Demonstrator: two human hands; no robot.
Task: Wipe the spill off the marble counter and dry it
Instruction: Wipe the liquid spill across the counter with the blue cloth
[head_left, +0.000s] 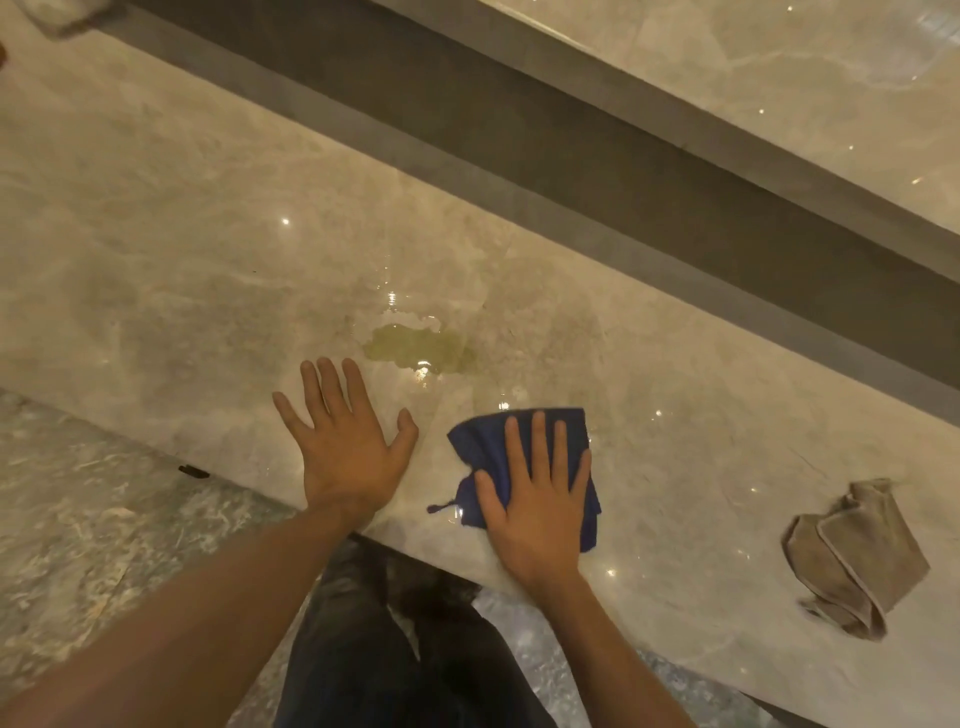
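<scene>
The right hand (535, 499) lies flat, fingers straight, pressing a blue cloth (483, 452) on the marble counter (182, 234). The left hand (348, 441) rests open, palm down. The spill (415, 348), a yellowish puddle, sits just beyond both hands. The hand covers much of the cloth. A tan cloth (852, 556) lies crumpled, well right.

A yellowish spill (418, 349) pools on the glossy counter (182, 249). A crumpled blue cloth (480, 452) lies nearer the edge; a beige cloth (854, 558) lies well right.
</scene>
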